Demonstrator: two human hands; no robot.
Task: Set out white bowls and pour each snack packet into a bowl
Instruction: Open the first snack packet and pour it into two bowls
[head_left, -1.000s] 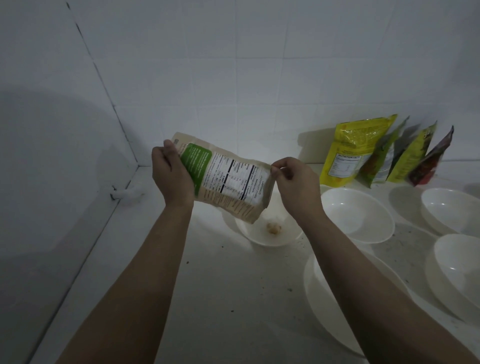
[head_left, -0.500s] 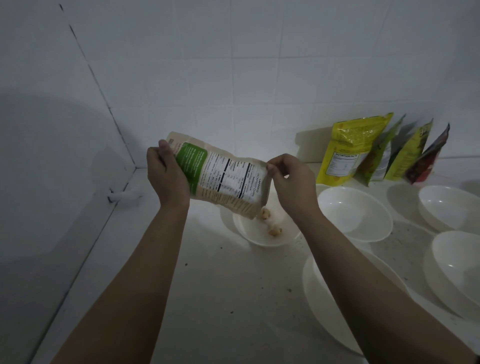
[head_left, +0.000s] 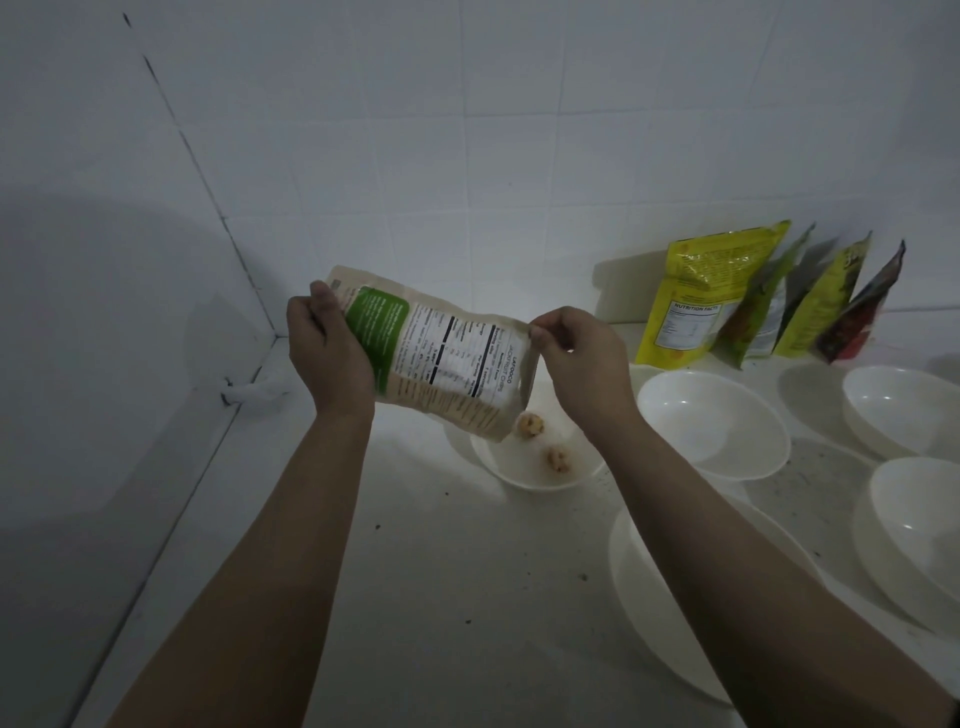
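Two pale snack pieces (head_left: 550, 449) are seen in the small white bowl (head_left: 530, 478) at the centre of the tabletop (head_left: 441, 597). Above it, the tan paper snack packet with green panel (head_left: 441, 364) is gripped by the left hand (head_left: 330, 348) and pinched by the right hand (head_left: 582, 358). Four leaning packets (head_left: 769, 301) at the far right appear unpoured; the other white bowls (head_left: 711, 421) are set out, unfilled.
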